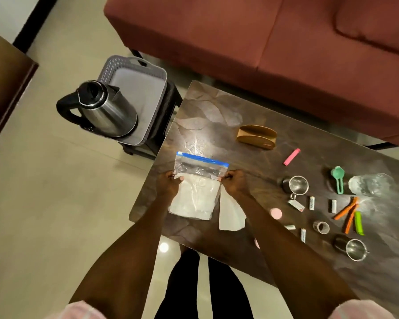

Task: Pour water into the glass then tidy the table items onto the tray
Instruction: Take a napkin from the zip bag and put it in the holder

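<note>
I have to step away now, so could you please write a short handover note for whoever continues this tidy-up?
Left hand and right hand each pinch a side of the zip bag, holding it over the table.
The kettle stands in the grey tray on a stool left of the table.
The glass sits at the table's right side; whether it holds water is unclear.
Still on the table: two steel cups, batteries, clips, green scoop, wooden holder. All of it still needs moving to the tray.

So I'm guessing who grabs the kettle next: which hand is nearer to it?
Left. The left hand grips the zip bag's kettle-side edge; the right hand grips the far edge, farther from the kettle.
</note>
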